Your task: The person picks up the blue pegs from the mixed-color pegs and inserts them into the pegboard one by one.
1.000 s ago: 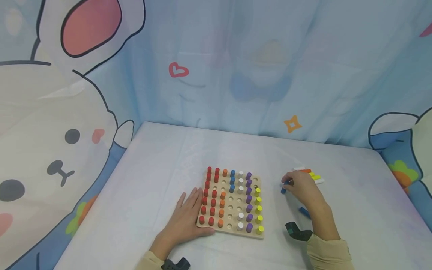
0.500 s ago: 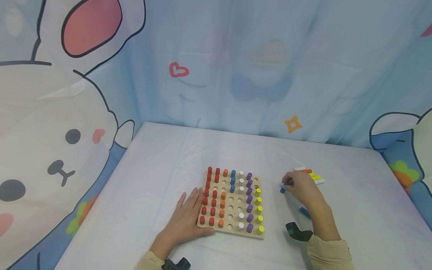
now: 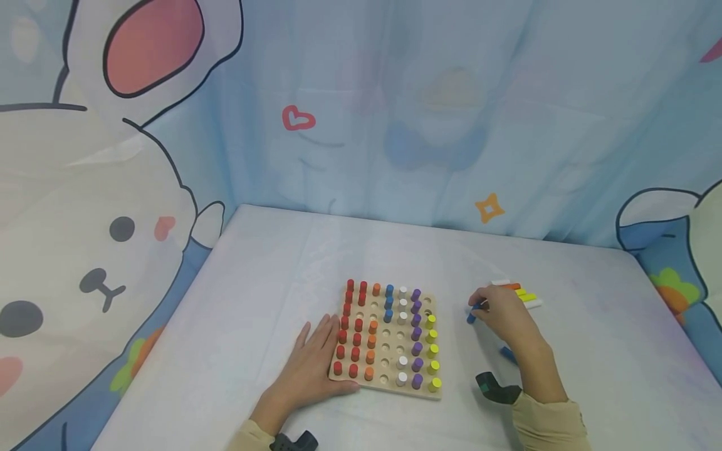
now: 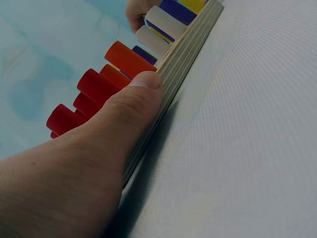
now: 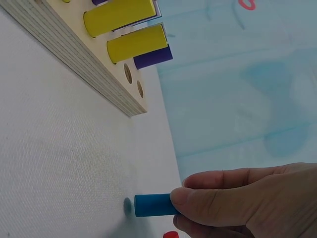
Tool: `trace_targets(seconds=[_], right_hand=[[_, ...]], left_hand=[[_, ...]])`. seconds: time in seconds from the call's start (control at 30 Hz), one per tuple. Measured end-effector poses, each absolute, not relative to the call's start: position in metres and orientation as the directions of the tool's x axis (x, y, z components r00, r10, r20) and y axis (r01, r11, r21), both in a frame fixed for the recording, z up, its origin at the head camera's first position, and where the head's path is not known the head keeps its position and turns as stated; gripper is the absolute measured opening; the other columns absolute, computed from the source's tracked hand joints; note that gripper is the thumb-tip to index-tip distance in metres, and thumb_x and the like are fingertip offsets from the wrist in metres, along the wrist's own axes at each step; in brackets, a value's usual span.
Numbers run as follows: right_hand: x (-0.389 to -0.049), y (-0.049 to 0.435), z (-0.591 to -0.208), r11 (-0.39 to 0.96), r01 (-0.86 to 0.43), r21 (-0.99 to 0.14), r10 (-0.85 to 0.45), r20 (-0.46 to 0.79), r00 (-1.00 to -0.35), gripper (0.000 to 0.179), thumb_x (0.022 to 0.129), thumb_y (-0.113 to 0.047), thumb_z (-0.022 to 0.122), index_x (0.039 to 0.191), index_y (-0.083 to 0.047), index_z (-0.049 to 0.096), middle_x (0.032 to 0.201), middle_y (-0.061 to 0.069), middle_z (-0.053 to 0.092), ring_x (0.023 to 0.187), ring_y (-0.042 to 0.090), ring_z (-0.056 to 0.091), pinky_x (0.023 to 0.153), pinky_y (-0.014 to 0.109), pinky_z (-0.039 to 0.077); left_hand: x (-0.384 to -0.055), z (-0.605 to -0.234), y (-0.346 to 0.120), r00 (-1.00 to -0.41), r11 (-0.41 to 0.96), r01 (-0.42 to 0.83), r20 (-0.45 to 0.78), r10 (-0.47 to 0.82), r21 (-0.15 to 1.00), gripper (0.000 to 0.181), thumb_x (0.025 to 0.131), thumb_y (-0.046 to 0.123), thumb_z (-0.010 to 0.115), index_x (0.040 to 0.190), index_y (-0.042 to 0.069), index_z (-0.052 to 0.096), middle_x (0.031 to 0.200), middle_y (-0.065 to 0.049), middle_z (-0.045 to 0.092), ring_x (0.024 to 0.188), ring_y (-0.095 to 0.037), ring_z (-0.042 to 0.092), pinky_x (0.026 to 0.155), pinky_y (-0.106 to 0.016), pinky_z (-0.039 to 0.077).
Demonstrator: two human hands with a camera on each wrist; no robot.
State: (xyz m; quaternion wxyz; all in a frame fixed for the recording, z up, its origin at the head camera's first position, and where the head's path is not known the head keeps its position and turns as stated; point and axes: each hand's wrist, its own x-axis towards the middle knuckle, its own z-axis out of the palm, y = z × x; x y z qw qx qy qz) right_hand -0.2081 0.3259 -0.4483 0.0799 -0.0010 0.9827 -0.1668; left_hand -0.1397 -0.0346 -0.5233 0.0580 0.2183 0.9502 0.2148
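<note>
A wooden pegboard (image 3: 392,356) bears upright pegs in columns of red, orange, blue, white, purple and yellow, with several bare holes among them. My left hand (image 3: 309,371) rests against its left side, fingers extended along the edge. In the left wrist view the thumb (image 4: 133,101) presses on the board's near edge, beside an orange peg (image 4: 130,59). To the right of the board, my right hand (image 3: 506,314) pinches a blue peg (image 5: 152,205) between thumb and fingers. That peg is held just above the tabletop, its free end pointing toward the cloth.
Behind the right hand lie loose pegs, including an orange peg (image 3: 512,285), yellow pegs (image 3: 528,295) and a white peg (image 3: 533,303). Another blue peg (image 3: 509,355) lies beside the right forearm. A printed curtain (image 3: 361,113) hangs behind the white-covered table (image 3: 271,269).
My right hand has shifted very slightly left with the blue peg. The left hand and the pegboard have stayed put.
</note>
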Motion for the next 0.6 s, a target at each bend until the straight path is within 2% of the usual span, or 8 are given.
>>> trace_targets(seconds=[0.43, 0.6], right_hand=[[-0.2077, 0.3238, -0.4463, 0.943, -0.001, -0.332, -0.046, -0.129, -0.991, 0.019, 0.08, -0.002, 0.072, 0.099, -0.002, 0.069, 0.097, 0.016, 0.067, 0.088, 0.029, 0.062, 0.081, 0.046, 0.055], [-0.21, 0.325, -0.4523, 0.949, -0.016, -0.315, -0.046, -0.088, -0.995, 0.023, 0.075, 0.001, 0.076, 0.095, -0.005, 0.07, 0.092, 0.012, 0.067, 0.085, 0.027, 0.062, 0.079, 0.045, 0.055]], left_hand=[[-0.1398, -0.5244, -0.0345, -0.898, 0.813, 0.392, -0.014, 0.44, 0.43, 0.122, 0.067, 0.088, 0.047, 0.153, 0.009, 0.012, 0.161, -0.003, 0.014, 0.149, -0.019, 0.007, 0.12, -0.049, 0.003], [-0.1398, -0.5246, -0.0346, -0.898, 0.814, 0.391, -0.017, 0.44, 0.43, 0.122, 0.067, 0.088, 0.046, 0.153, 0.009, 0.012, 0.161, -0.003, 0.014, 0.149, -0.019, 0.007, 0.12, -0.049, 0.003]])
